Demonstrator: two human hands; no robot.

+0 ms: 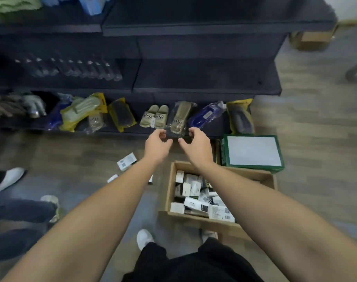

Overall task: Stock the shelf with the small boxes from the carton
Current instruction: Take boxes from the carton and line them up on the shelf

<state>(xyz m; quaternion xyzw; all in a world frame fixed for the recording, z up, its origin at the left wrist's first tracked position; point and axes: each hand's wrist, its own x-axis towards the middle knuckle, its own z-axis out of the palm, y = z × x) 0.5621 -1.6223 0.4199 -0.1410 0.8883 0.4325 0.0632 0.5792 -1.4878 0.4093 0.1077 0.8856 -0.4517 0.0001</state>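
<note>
Before dark shelving (206, 78), left hand (156, 144) and right hand (196, 144) reach out, fingers curled, holding nothing.

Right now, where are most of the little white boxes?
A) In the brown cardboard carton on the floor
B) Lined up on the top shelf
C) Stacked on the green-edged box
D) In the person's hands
A: the small boxes lie jumbled inside the open carton on the floor, below the right forearm; only a few loose boxes lie on the floor to its left.
</note>
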